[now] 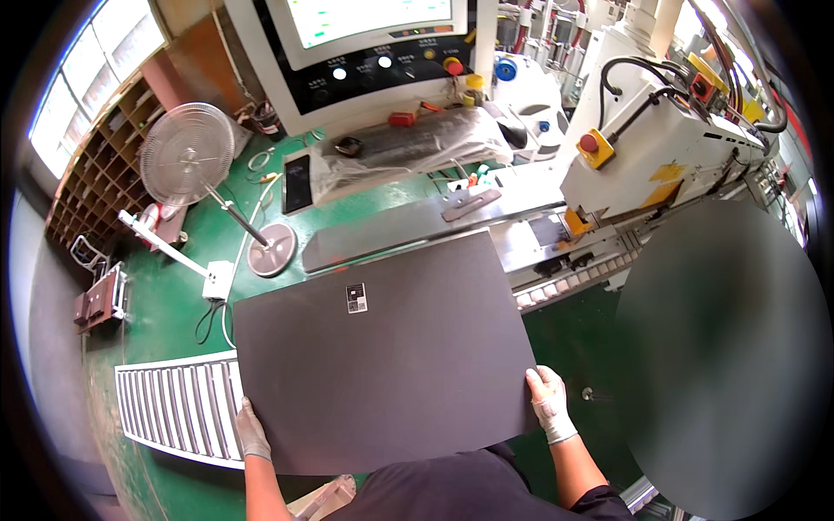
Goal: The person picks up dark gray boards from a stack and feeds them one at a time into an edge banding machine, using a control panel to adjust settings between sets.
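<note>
A large dark grey rectangular panel (391, 373) is held out flat in front of my body, tilted a little. Near its far edge sits a small black-and-white label (357, 298). My left hand (252, 431), in a pale glove, grips the panel's left edge close to the near corner. On the opposite side my right hand (547, 399), gloved too, is closed on the right edge, its thumb on top. The fingers under the panel are hidden on both sides.
Left of the panel lies a roller conveyor (178, 408). A standing fan (188, 156) is at the far left. Ahead are a control console (382, 74) and a metal bench (391, 227). A white machine (669, 148) stands at the right, and a blurred grey shape (725, 365) blocks the right side.
</note>
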The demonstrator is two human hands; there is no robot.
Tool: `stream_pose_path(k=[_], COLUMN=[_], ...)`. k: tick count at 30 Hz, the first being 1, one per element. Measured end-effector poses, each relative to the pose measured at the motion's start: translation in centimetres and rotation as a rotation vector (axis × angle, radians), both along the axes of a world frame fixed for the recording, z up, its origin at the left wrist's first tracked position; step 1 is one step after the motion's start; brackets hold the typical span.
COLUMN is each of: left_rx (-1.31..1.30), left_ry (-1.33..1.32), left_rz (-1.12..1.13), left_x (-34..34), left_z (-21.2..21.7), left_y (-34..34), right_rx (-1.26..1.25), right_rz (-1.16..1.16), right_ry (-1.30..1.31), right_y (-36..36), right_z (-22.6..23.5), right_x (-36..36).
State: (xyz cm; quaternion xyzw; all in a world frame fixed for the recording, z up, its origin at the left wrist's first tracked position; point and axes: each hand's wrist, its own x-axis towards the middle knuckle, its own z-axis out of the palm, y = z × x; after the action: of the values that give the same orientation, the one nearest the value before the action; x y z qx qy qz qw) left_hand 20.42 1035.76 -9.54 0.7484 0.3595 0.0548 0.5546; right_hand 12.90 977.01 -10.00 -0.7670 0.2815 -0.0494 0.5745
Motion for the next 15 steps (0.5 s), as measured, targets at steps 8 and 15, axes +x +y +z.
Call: stream_pose_path(k=[8, 15], left_rx=[0.174, -0.291], left_ry=[0.123, 0.158], left_rz=[-0.181, -0.310], left_x=[-0.3, -5.6], left_z=[-1.0, 0.3], left_y=[-0.8, -1.3], right_rx=[0.077, 0.299], right_rz=[0.042, 0.051], right_ry=[0.072, 0.169], right_y=[-3.1, -5.5], right_z=[0.1, 2.3], right_x=[0.3, -0.2])
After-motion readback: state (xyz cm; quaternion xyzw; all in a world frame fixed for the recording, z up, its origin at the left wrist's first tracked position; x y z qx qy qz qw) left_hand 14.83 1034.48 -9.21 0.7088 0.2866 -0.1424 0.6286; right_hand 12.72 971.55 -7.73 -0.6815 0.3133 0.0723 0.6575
